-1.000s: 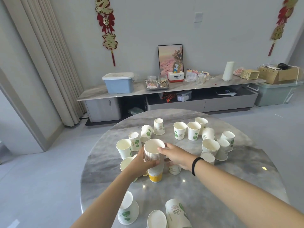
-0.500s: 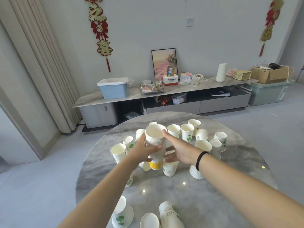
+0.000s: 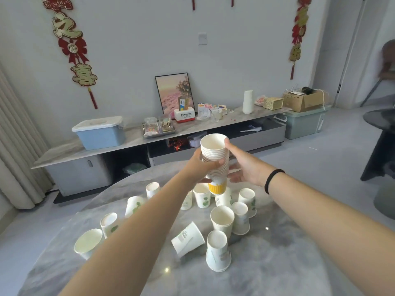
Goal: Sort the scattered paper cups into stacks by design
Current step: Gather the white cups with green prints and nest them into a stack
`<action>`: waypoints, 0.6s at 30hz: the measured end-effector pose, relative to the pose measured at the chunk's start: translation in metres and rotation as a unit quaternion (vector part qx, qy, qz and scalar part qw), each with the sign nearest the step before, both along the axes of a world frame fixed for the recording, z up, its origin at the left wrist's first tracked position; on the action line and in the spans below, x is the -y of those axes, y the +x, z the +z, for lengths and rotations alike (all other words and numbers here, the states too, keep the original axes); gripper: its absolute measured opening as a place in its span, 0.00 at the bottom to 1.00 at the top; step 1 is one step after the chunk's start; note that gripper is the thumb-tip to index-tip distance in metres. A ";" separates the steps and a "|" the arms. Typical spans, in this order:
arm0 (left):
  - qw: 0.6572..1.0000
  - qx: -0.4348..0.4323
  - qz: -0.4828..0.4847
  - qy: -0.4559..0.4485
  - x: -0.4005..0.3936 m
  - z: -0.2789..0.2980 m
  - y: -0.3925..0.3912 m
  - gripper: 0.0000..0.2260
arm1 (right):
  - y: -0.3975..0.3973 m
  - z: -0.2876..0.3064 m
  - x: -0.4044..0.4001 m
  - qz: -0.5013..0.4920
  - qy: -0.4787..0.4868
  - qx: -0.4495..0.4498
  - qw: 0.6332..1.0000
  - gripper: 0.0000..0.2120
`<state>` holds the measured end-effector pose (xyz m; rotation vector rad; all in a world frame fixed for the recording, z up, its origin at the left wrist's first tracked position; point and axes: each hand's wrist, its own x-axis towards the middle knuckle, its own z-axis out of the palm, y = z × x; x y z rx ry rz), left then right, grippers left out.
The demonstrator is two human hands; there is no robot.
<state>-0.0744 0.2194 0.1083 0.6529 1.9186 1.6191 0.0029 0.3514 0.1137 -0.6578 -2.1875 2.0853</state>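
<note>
At frame centre, the upright cup stack sits between both hands: left hand fingers wrapped around it, right hand spread alongside its right wall.

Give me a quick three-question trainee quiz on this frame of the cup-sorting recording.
1. True or false: the stack of cups rests on the table.
2. Which hand wears the black wristband? A) left B) right C) neither
3. Fill in: the bottom cup of the held stack has a ____ band.

Key:
1. False. The left hand grips it in the air, with the right hand open against its other side.
2. B
3. yellow
</note>
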 end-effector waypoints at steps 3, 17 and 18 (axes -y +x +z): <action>1.000 0.012 -0.014 0.007 -0.051 -0.018 -0.016 0.28 | -0.014 -0.014 -0.040 -0.040 0.020 0.008 0.999 0.30; 0.998 0.017 -0.023 -0.050 -0.152 -0.113 -0.063 0.19 | -0.066 -0.117 -0.129 -0.096 -0.002 0.079 0.992 0.34; 0.998 0.012 -0.026 -0.050 -0.151 -0.114 -0.062 0.16 | -0.066 -0.119 -0.129 -0.095 -0.006 0.074 0.993 0.32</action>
